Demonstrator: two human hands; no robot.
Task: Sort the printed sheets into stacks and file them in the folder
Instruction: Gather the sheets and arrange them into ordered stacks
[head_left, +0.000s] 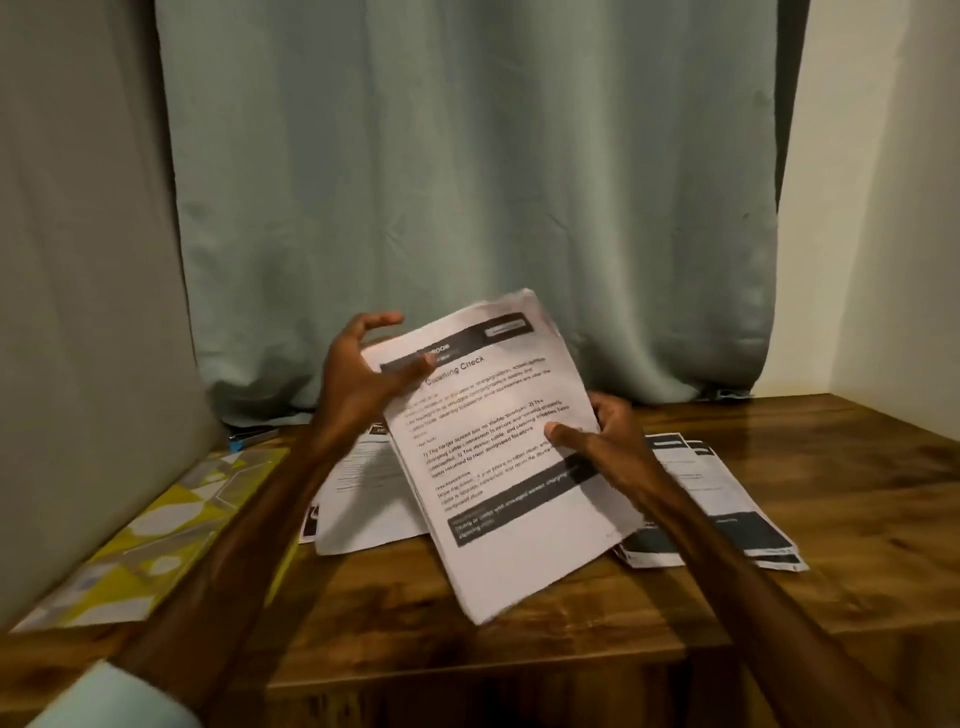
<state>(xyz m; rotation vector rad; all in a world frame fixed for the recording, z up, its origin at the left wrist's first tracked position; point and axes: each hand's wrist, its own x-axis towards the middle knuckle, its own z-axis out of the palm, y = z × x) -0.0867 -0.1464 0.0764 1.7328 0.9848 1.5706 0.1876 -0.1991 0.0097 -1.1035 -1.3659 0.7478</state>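
Observation:
A thick stack of printed sheets (498, 467) is held tilted above the wooden table (519, 623), its top page headed with a black band. My right hand (608, 441) grips the stack's right edge, thumb on the top page and fingers behind. At the stack's upper left corner is my left hand (363, 374), its thumb lying on the top page and its fingers spread and raised off the paper. Two smaller piles of sheets lie flat on the table: one (363, 493) under the held stack at the left, another (727, 499) at the right. A yellow and grey patterned folder (156, 530) lies at the table's left.
A pale green curtain (467, 182) hangs right behind the table. A grey upright panel (78, 312) borders the left side and a white wall (883, 208) the right. A small blue object (244, 441) lies beyond the folder by the curtain.

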